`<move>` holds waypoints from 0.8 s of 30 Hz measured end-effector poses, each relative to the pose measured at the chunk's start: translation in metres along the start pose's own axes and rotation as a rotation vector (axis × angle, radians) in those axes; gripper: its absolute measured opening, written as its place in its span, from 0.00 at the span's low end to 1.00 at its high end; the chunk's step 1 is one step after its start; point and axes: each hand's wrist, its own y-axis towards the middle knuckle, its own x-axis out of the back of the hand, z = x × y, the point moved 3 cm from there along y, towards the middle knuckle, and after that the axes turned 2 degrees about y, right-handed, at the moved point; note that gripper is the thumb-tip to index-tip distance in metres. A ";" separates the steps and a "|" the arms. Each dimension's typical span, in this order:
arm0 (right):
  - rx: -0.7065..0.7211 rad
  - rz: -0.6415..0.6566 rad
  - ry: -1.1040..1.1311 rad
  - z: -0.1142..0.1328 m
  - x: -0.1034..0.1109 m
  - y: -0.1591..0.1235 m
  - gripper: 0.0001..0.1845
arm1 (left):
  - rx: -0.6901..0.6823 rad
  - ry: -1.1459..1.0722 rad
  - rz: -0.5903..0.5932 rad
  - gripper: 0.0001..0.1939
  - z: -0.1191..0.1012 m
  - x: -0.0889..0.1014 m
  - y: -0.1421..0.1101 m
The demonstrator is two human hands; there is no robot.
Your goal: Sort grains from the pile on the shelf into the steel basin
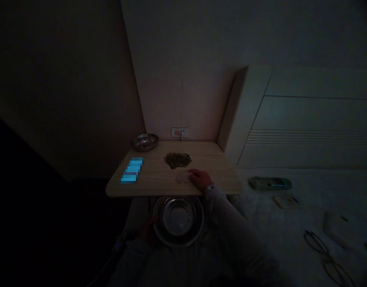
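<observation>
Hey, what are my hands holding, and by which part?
Your right hand holds a pale flat piece by its right end; your left hand holds the metal basin at its left rim.

This looks like a dim bedroom in a home. On the right, a pale panelled headboard (306, 113) stands at the far end of a bed (261, 223) spread with light bedding, and a small wooden table (155, 171) sits beside it, below a wall socket (179, 132).
</observation>
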 end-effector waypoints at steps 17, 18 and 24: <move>0.009 0.049 -0.021 0.002 0.000 -0.001 0.18 | -0.010 -0.037 0.037 0.08 0.003 0.011 0.008; 0.008 0.052 -0.021 0.002 0.000 -0.002 0.18 | 0.003 -0.023 0.028 0.07 0.003 0.010 0.007; 0.033 0.047 0.003 0.003 0.000 -0.004 0.18 | -0.040 -0.035 0.056 0.08 0.002 0.010 0.009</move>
